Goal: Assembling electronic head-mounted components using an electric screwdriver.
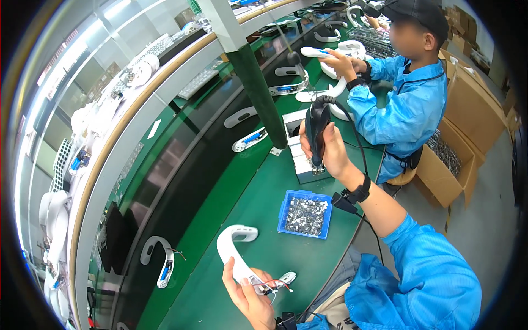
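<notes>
My left hand (247,297) grips a white curved plastic housing (228,247) above the green bench at the lower middle. Thin red and black wires and a small white end piece (287,278) show at the housing's lower end, beside my fingers. Farther off, my right hand (336,154) is wrapped round a black corded power screwdriver (317,129), held upright with its lower end pointing down. That end is over or close to the near end of a white box-shaped device (294,124); whether they touch, I cannot tell.
Between my hands lies a blue tray (281,220) of small metallic parts. Curved housings (159,247) rest on the line at left, beyond a green-wrapped post (256,91). A co-worker (407,93) in blue holds a white part at upper right, near cardboard boxes (473,104).
</notes>
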Motion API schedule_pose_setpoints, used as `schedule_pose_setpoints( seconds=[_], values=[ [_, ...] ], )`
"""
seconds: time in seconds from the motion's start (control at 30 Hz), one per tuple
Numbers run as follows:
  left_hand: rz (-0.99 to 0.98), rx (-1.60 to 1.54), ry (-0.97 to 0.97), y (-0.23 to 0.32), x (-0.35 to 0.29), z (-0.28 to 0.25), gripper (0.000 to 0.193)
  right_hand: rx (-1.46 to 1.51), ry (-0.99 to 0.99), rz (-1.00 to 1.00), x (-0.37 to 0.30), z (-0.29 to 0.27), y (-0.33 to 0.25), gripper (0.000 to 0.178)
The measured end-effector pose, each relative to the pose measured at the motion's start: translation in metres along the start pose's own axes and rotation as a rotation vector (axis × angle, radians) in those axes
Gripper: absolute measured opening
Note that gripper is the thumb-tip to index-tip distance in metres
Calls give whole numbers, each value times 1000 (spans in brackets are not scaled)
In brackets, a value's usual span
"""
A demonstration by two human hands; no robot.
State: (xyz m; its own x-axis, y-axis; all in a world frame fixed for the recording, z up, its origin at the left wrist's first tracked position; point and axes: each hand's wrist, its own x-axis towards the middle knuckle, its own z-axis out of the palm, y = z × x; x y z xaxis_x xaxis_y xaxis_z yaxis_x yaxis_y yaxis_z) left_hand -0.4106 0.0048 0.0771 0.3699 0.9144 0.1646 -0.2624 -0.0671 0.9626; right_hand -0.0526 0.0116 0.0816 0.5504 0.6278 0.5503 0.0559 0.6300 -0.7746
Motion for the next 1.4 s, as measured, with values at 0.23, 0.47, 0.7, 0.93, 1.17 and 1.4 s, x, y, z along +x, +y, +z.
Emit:
schedule_pose_setpoints(
  seconds=[0.23,0.47,0.7,0.93,1.17,1.4],
  values=[
    [-76,-7,-71,-1,9,17,50,-139,20,-37,-2,-7,20,76],
    [-58,46,-37,0,7,17,49,10,33,158,-8,-1,8,80],
    [-59,32,-109,3,10,10,46,469,-176,144,-38,130,-91,96],
    [65,110,-127,2,7,12,41,561,-556,173,-65,186,-98,97],
    [7,8,-130,7,5,10,33,550,-543,231,-69,196,-90,95],
    [5,3,-122,8,5,10,18,487,-545,240,-70,200,-84,92]
  ],
)
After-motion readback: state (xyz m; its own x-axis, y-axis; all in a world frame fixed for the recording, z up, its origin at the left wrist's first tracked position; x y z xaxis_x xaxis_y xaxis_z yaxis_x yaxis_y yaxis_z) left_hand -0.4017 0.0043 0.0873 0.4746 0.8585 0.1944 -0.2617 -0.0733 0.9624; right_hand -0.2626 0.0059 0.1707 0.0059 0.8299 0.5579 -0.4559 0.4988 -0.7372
